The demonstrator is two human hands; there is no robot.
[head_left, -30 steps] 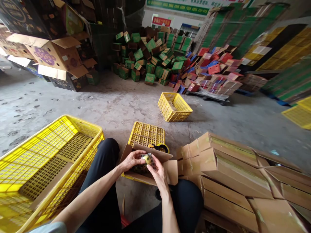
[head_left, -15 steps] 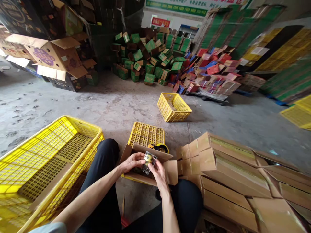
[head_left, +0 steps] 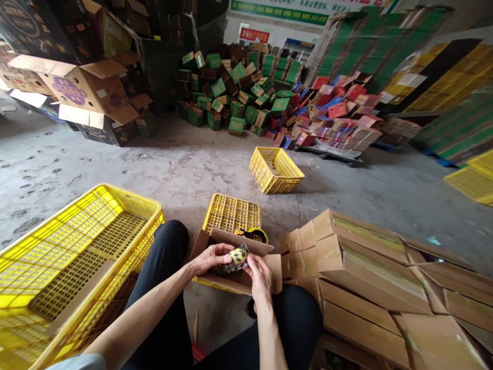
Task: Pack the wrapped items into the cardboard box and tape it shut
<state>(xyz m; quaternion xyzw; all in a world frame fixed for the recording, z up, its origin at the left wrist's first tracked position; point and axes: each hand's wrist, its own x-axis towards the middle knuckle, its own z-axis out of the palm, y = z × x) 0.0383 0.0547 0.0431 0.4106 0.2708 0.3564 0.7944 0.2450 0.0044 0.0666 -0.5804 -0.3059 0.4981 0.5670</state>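
Between my two hands is a small yellow item with dark spots in a clear plastic wrapper (head_left: 239, 255); its exact kind I cannot make out. My left hand (head_left: 211, 259) pinches the wrapper at its left end. At the right end the fingers of my right hand (head_left: 260, 272) are closed on it. Both hands are over an open cardboard box (head_left: 274, 272), whose contents are mostly hidden beneath them. Behind the box, a tape dispenser with a yellow roll (head_left: 257, 235) rests on an upturned yellow crate (head_left: 231, 212).
A large yellow crate (head_left: 133, 198) stands at my left, with a cardboard strip inside. Stacked flat cartons (head_left: 370, 267) lie at my right. Farther off are a smaller yellow crate (head_left: 277, 180), piles of green boxes (head_left: 236, 123) and red boxes (head_left: 339, 110) across the concrete floor.
The wrapped item has turned from upright to more sideways, showing more of its yellow spotted face. My right hand has shifted slightly right and up; my left hand stays nearly in place.
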